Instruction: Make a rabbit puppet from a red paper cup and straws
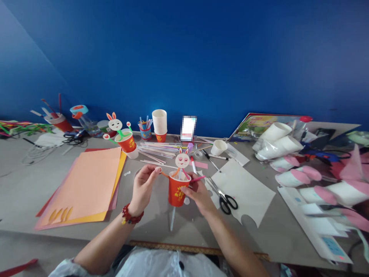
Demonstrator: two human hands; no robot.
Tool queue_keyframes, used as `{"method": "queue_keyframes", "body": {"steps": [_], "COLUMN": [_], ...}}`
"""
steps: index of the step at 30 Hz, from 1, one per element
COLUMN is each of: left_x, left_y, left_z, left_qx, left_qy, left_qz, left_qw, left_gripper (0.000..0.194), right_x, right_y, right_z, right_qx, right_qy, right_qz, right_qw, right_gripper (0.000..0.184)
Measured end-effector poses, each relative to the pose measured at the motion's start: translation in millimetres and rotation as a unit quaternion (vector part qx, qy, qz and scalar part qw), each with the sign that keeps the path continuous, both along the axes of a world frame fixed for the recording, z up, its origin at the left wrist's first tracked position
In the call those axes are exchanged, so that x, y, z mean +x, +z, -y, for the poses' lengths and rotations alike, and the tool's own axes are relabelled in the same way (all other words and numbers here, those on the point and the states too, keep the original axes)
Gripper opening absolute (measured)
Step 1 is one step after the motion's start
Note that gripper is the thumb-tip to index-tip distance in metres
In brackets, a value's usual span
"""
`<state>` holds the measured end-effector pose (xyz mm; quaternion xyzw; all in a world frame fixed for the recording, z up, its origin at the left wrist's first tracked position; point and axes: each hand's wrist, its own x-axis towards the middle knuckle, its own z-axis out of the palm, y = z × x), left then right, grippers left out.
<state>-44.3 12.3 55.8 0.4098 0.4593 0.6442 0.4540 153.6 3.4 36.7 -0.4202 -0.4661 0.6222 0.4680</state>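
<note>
Left hand [145, 185] pinches the end of an orange strip [165, 174] between thumb and fingers, while the right hand [198, 195] curls around the side of the red paper cup [175, 195], held above the bench [155, 227] beneath a rabbit face [182, 160]

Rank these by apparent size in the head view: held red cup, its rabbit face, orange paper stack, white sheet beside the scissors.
1. Orange paper stack
2. White sheet
3. Red cup
4. Rabbit face

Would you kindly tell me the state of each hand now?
Left hand: closed, pinching the orange strip near its outer end.
Right hand: closed, holding the red cup.
</note>
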Motion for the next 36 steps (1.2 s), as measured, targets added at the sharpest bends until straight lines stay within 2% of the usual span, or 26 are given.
{"method": "queue_keyframes", "body": {"steps": [5, 9, 11, 16, 18, 23, 27, 32, 36], "left_x": [-2, -6, -8, -6, -4, -3, -6, -10, -5], "left_y": [0.9, 1.3, 4.2, 14.1, 15.4, 13.6, 16.1, 17.4, 7.2], "left_z": [-2, -5, -5, -3, -1, -1, -3, -3, 5], "left_qx": [0.008, 0.026, 0.027, 0.012, 0.006, -0.008, -0.022, -0.034, -0.003], "left_qy": [0.005, 0.044, 0.051, -0.048, -0.062, -0.048, -0.063, -0.113, -0.187], "left_qz": [-0.078, -0.210, -0.230, -0.087, -0.053, -0.068, -0.086, -0.062, 0.004], "left_qw": [0.997, 0.976, 0.972, 0.995, 0.997, 0.996, 0.994, 0.991, 0.982], "left_gripper": [0.020, 0.017, 0.017, 0.022, 0.023, 0.027, 0.028, 0.025, 0.039], "right_x": [0, -2, -2, -3, -3, -2, -1, -1, -2], "right_y": [-2.4, -2.5, -2.6, -2.8, -1.9, -1.0, -3.5, -3.0, -1.2], "right_z": [0, 0, 0, 0, 0, 0, 0, 0, 0], "right_qx": [0.021, 0.052, 0.054, 0.025, 0.023, 0.021, 0.027, 0.026, 0.030], "right_qy": [-0.003, -0.005, 0.000, -0.003, -0.003, -0.005, -0.006, -0.011, -0.002], "right_qz": [0.018, 0.025, 0.017, 0.002, 0.000, -0.007, -0.001, -0.017, -0.037], "right_qw": [1.000, 0.998, 0.998, 1.000, 1.000, 1.000, 1.000, 0.999, 0.999], "right_gripper": [0.057, 0.056, 0.055, 0.056, 0.056, 0.056, 0.056, 0.055, 0.055]}}
